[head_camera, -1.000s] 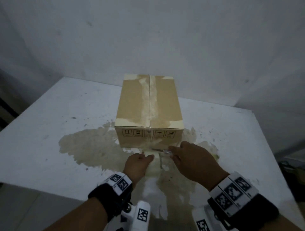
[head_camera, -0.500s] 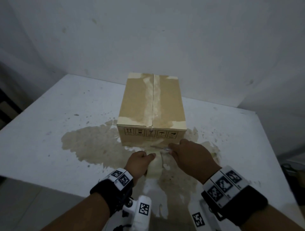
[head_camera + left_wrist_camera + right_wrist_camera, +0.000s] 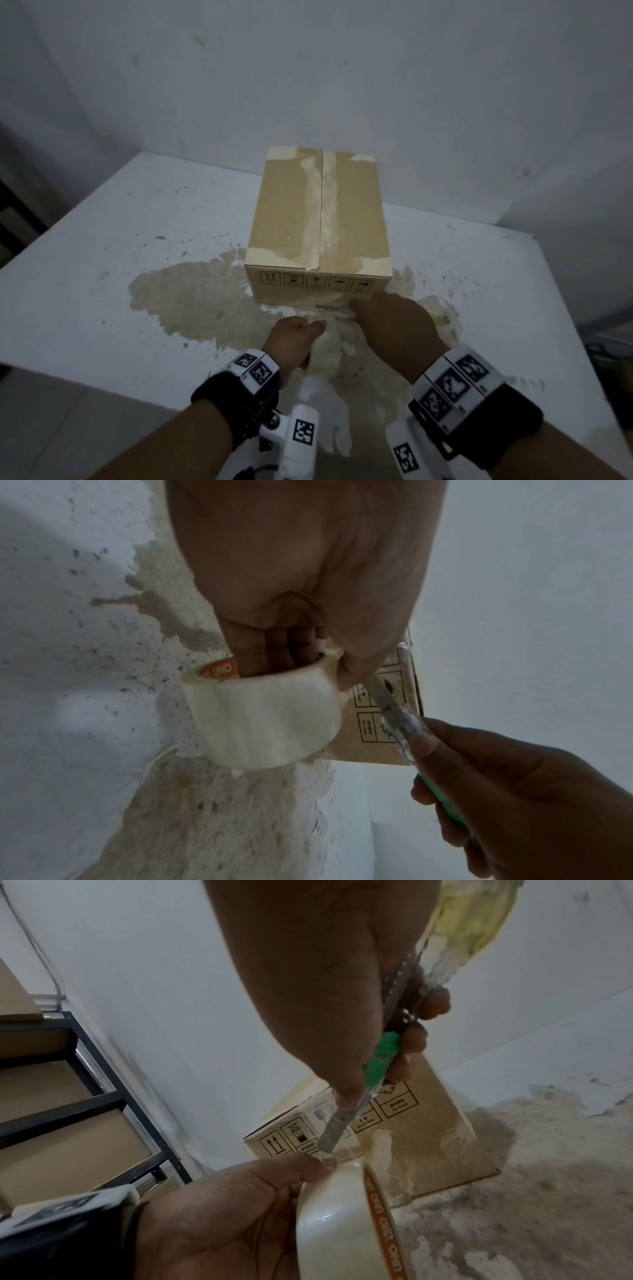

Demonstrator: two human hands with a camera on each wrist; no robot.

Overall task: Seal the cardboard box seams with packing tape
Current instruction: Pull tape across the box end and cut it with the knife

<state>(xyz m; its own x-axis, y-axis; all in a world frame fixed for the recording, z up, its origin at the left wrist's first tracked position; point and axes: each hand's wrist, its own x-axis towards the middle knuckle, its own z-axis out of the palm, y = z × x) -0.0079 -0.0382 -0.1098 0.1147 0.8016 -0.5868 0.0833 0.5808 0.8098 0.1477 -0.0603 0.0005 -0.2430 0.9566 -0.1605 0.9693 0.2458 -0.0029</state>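
A closed cardboard box [image 3: 318, 222] stands on the white table [image 3: 102, 267], with clear tape along its top centre seam and handling symbols on its near face. Just in front of it, my left hand [image 3: 291, 339] grips a roll of clear packing tape [image 3: 323, 349] [image 3: 263, 718] [image 3: 346, 1218], fingers through the orange core and thumb on top. My right hand [image 3: 394, 325] grips a green-handled utility knife [image 3: 394, 704] [image 3: 356, 1096]. Its blade tip points down at the stretch of tape between roll and box [image 3: 411, 1137], right beside my left thumb.
A large beige stain [image 3: 205, 298] spreads over the table around the box. A crumpled wad of used tape [image 3: 472, 912] shows by my right hand. Dark metal shelving with cartons [image 3: 68, 1096] stands off to the left. The table's near edge runs close under my wrists.
Both hands have lifted slightly with the roll and knife, staying at the box's near face. The view has shifted a little; the box has not moved.
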